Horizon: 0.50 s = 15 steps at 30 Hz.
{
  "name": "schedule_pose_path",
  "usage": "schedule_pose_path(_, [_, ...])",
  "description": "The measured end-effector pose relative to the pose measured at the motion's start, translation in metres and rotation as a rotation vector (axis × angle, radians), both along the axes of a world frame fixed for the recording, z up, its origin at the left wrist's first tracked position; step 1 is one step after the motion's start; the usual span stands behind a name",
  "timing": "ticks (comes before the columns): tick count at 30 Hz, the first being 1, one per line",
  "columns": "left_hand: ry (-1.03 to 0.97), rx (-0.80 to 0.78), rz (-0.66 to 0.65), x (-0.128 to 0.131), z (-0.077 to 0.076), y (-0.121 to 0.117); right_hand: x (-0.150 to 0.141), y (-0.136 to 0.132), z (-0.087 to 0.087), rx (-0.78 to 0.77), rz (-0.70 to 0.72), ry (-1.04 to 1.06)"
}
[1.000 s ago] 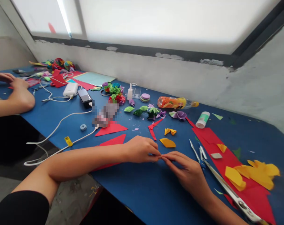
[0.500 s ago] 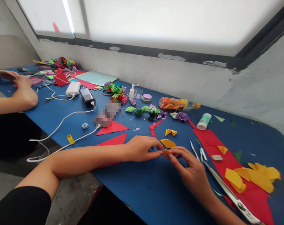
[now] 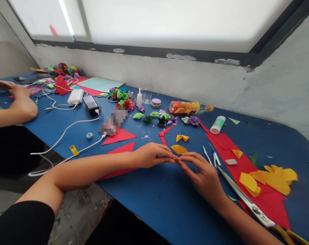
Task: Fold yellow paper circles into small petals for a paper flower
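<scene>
My left hand [image 3: 153, 155] and my right hand [image 3: 199, 168] meet over the blue table, fingertips closed from both sides on a small orange paper piece [image 3: 175, 160]. Most of that piece is hidden by the fingers. Just beyond them lies a folded orange paper petal [image 3: 179, 149], with a crimped orange paper piece [image 3: 182, 138] farther back. To the right of my right hand are large scissors [image 3: 246, 200], slim white-handled tools [image 3: 215, 158] and a grey eraser [image 3: 231, 162]. Yellow paper petals [image 3: 274, 178] sit on red paper [image 3: 269, 207].
Behind are green paper petals [image 3: 151, 117], an orange drink bottle [image 3: 187, 107], a glue stick [image 3: 217, 125] and a small glue bottle [image 3: 139, 97]. A white cable [image 3: 67, 129] crosses the left side near a power bank [image 3: 75, 97]. Another person's arm [image 3: 21, 105] rests far left.
My fingertips have come closer together, covering more of the orange paper piece. The view has shifted slightly, and things on the table appear a little more to the left and higher.
</scene>
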<state>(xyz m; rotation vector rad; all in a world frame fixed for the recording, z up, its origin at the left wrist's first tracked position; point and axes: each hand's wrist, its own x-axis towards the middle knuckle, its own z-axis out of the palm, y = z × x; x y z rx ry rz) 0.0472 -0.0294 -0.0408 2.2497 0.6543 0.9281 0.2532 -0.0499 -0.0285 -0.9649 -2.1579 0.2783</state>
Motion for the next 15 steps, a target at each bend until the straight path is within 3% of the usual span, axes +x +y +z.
schedule_pose_path(15, [-0.003, 0.068, 0.100, 0.0013, -0.0022, -0.0038, -0.0010, -0.0004, -0.0085, 0.117, 0.023, -0.069])
